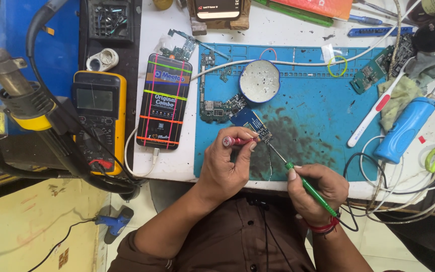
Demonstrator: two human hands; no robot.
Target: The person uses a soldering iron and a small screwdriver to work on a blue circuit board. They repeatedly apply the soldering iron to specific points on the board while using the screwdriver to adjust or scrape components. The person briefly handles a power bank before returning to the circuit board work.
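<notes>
Your left hand (227,163) is wrapped around a red-handled tool (237,141) pinning the small blue board (251,121) on the blue mat (318,116), near the bench's front edge, while your right hand (315,189) grips the green iron (308,189) like a pen, tip right at the board's lower corner. I'd say press the red tool down firm so the board can't skate, and plant your right wrist on the bench edge. Keep the tip light on the joint, and watch the thin wire (269,163) trailing off that corner.
</notes>
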